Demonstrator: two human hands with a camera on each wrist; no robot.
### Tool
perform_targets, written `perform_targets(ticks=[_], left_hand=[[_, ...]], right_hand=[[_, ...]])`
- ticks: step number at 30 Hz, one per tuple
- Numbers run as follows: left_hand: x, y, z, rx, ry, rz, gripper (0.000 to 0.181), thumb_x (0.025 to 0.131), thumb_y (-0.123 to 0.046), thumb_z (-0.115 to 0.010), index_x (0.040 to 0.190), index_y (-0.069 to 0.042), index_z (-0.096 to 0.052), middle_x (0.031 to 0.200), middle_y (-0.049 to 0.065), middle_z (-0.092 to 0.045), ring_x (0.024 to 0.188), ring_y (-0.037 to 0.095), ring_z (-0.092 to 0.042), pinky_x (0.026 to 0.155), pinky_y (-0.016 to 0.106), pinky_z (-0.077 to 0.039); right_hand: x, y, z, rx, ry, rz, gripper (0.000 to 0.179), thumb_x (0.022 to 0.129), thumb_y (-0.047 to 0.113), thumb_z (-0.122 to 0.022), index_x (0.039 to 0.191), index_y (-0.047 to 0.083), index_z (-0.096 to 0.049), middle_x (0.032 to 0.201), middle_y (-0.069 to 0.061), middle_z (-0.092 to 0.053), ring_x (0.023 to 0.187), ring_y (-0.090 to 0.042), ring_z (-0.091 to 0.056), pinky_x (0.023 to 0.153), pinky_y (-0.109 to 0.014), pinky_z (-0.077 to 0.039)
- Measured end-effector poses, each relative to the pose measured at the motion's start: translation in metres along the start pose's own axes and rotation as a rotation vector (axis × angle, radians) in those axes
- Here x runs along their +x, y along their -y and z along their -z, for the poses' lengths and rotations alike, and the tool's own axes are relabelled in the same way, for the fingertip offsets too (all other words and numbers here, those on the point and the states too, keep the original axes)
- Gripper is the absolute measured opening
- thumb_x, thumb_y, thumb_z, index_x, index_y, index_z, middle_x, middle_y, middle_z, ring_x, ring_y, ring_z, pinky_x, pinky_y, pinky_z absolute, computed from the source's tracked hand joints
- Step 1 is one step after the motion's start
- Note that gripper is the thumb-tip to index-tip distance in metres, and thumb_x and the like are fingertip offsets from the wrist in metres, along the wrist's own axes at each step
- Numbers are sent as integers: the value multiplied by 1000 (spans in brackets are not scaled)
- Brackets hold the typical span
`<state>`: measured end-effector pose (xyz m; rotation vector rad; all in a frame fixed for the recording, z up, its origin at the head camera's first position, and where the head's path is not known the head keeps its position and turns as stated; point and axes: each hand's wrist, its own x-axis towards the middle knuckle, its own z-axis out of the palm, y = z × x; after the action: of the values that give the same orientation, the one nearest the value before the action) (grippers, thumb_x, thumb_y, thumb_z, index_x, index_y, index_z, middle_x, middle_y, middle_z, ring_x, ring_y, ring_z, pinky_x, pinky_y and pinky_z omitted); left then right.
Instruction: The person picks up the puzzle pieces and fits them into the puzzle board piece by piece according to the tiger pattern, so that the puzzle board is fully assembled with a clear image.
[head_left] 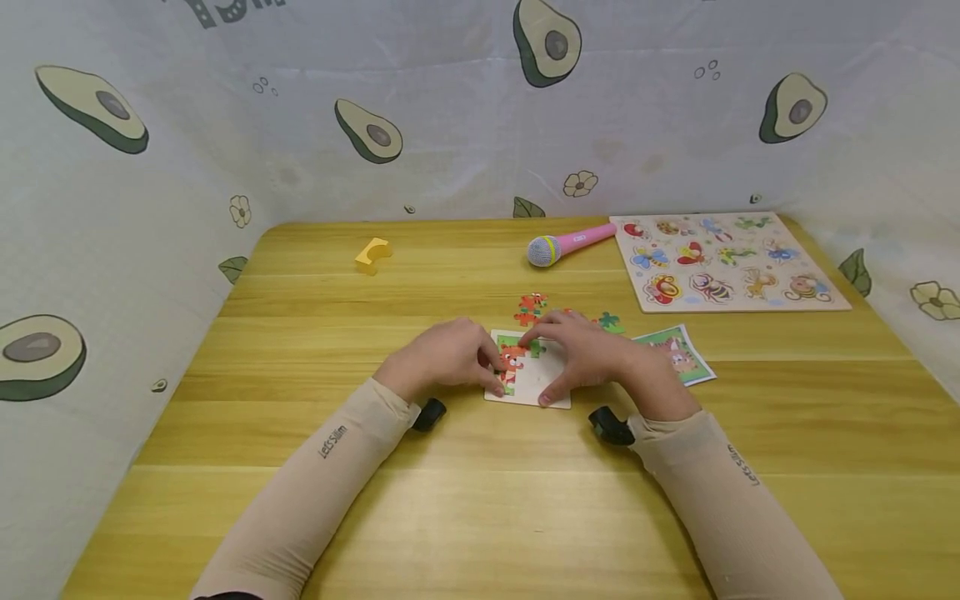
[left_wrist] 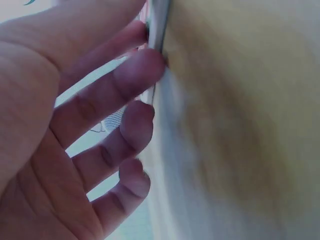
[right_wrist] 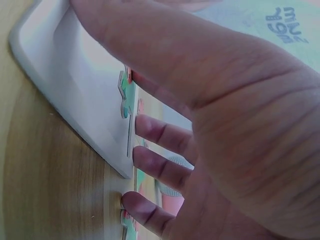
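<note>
A small white puzzle board lies between both hands in the head view. Joined pieces along its left side show an orange animal on green; the rest is bare white. My left hand holds the board's left side, with thumb and forefinger over the joined pieces. In the left wrist view, fingertips meet the board's edge. My right hand spans the board, thumb at the near edge and fingers at the far edge. A green piece shows on the board in the right wrist view.
Loose puzzle pieces lie beyond the board, with a green one farther right. A picture card sits partly behind the right wrist. Farther back are a pink microphone, an insect puzzle board and a yellow arch block.
</note>
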<state>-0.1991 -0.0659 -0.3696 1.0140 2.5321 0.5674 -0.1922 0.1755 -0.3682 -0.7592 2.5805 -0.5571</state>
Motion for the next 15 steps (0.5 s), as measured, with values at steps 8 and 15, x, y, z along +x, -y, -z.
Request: perform_targets(ticks=[8,15], left_hand=[[2,3,-1,-14,-7,-16,27,79,-40,-87,97,-23,-77,88,-8,-63,81,12,-57,74,28,-48],[1,8,-3,82,-48,34,69,76,-55,-84,134,-21,-64,140,-1,-50,129,21,-44,109,39,-35]], right_hand=[[0,-1,0,-1,-1,-1,76,68,48,-92,132,23,-62,147,-11,-43,137,-39,-30,108,-67,-26],[-1,0,1,-13,2,-5,80,68,50,-91,134,18,-59,146,-13,-43,139,-42,-29,108,-68,-25]])
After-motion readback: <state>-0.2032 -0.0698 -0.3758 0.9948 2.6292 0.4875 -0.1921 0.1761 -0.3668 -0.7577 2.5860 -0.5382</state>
